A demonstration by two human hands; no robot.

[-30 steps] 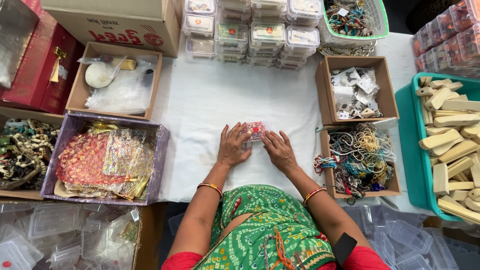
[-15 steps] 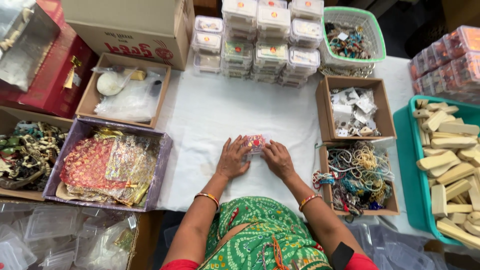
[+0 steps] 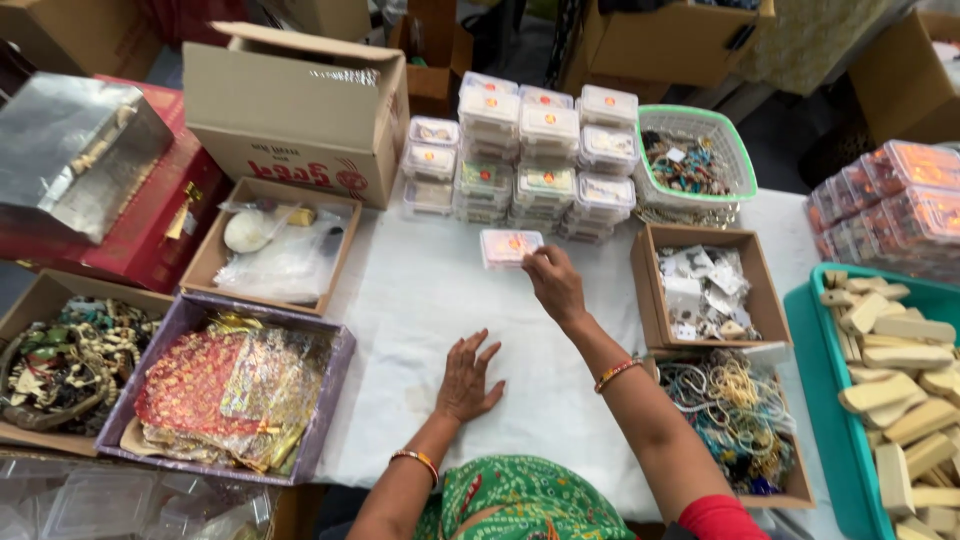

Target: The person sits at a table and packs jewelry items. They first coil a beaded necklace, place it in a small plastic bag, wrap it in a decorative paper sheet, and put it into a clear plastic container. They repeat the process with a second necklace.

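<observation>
The right hand (image 3: 556, 285) pinches a small clear box (image 3: 510, 246) toward the stacked boxes (image 3: 520, 160) at the counter's (image 3: 420, 300) far edge, while the left hand (image 3: 468, 380) rests flat, released.

Hands: two, the left hand (image 3: 468, 377) and the right hand (image 3: 555, 285)
Bangles: one on each wrist, two in all
Green mesh basket (image 3: 738, 168): one
Teal tray (image 3: 812, 330): one, right of the frame
Purple box (image 3: 330, 395): one, lower left
Open brown cardboard trays on the table (image 3: 440, 300): four
Clear lidded box in the right hand (image 3: 508, 246): one
Stacked clear boxes (image 3: 520, 150): too many to count exactly
</observation>
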